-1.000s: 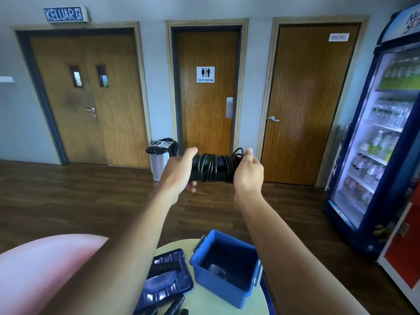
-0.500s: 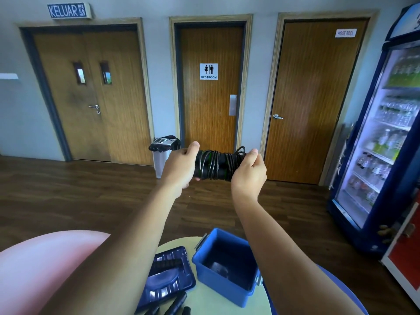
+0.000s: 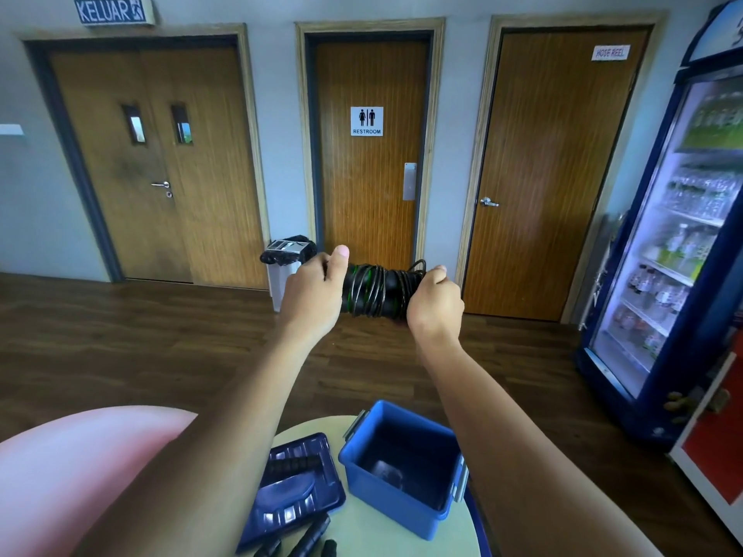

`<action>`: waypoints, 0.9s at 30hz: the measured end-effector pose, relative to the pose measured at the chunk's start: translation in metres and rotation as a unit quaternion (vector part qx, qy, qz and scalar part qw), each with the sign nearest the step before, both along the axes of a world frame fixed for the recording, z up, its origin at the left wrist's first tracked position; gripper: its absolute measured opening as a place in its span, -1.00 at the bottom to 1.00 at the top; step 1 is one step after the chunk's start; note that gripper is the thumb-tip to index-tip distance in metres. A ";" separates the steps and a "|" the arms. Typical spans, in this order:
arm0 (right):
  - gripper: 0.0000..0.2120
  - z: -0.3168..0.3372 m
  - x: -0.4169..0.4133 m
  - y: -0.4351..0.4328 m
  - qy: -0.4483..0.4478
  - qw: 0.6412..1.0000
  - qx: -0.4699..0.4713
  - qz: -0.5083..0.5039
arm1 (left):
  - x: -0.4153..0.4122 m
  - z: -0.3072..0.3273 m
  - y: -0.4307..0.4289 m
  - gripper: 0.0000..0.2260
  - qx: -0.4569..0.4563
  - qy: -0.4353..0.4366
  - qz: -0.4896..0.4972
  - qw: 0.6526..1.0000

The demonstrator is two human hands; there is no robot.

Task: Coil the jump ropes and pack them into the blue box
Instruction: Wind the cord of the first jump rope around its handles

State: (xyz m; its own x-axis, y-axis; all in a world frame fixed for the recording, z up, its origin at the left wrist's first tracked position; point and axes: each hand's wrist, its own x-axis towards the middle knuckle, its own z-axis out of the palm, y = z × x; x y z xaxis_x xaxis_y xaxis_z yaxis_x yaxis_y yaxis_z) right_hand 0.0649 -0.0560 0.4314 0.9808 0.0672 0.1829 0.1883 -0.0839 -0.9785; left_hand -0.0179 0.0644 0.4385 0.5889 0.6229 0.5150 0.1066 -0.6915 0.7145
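Note:
A black jump rope (image 3: 376, 290), its cord wound in tight turns around its handles, is held out at arm's length in front of me. My left hand (image 3: 315, 289) grips its left end, thumb up. My right hand (image 3: 434, 301) is closed on its right end, where a loose loop of cord sticks up. Below, the open blue box (image 3: 392, 490) stands on a small round table (image 3: 362, 532); a pale item lies at its bottom. More black rope handles (image 3: 311, 538) lie at the table's front edge.
The box's dark blue lid (image 3: 295, 482) lies left of the box. A pink rounded seat (image 3: 72, 468) is at the lower left. A drinks fridge (image 3: 675, 251) stands on the right, a bin (image 3: 287, 271) by the restroom door, wooden floor between.
Both hands with the wound rope have shifted slightly closer together and the right hand has curled further over the rope's end. The view has tilted a little.

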 end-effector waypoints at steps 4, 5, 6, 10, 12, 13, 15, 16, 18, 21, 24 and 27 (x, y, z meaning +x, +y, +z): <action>-0.46 -0.007 -0.002 0.001 -0.023 0.999 -0.003 -0.046 | 0.006 0.001 -0.004 -0.48 -0.006 -0.001 0.017 1.000; -0.46 -0.009 -0.002 0.002 -0.029 0.998 -0.003 -0.052 | 0.007 0.000 -0.004 -0.48 -0.012 -0.001 0.022 1.000; -0.47 -0.011 -0.003 0.002 -0.033 0.998 -0.004 -0.057 | 0.009 -0.001 -0.002 -0.48 -0.018 -0.001 0.024 1.000; -0.50 -0.016 -0.008 0.004 -0.032 0.997 0.004 -0.077 | 0.013 -0.001 0.003 -0.50 -0.013 0.008 0.017 1.000; -0.52 -0.015 -0.009 0.007 -0.026 0.996 0.022 -0.078 | 0.013 0.000 0.005 -0.50 -0.003 0.010 0.013 1.000; -0.53 -0.015 -0.008 0.008 -0.022 0.997 0.027 -0.075 | 0.014 0.000 0.006 -0.50 0.002 0.009 0.011 1.000; -0.53 -0.014 -0.008 0.008 -0.013 0.997 0.040 -0.065 | 0.013 0.001 0.008 -0.50 0.009 0.008 0.009 1.000; -0.53 -0.014 -0.008 0.008 -0.010 0.997 0.045 -0.061 | 0.013 0.002 0.008 -0.50 0.013 0.008 0.009 1.000; -0.54 -0.013 -0.009 0.008 -0.004 0.998 0.050 -0.049 | 0.011 0.002 0.008 -0.51 0.026 0.010 0.011 1.000; -0.58 -0.011 -0.008 0.010 0.006 0.999 0.049 -0.010 | 0.007 -0.003 0.014 -0.54 0.037 0.000 0.000 0.999; -0.58 -0.010 -0.010 0.012 0.017 0.998 0.033 0.044 | 0.002 -0.011 0.022 -0.56 0.013 0.002 -0.011 1.000; -0.53 -0.010 -0.009 0.018 0.088 0.990 0.051 0.093 | -0.003 -0.015 0.030 -0.52 -0.024 0.015 -0.007 1.000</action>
State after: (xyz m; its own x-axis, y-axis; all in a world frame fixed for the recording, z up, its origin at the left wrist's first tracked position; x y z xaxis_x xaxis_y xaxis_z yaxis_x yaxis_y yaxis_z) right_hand 0.0561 -0.0380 0.4212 0.9704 0.2399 0.0258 0.0171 0.0380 -0.9991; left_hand -0.0213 0.0941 0.4239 0.6122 0.6386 0.4662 0.1191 -0.6574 0.7441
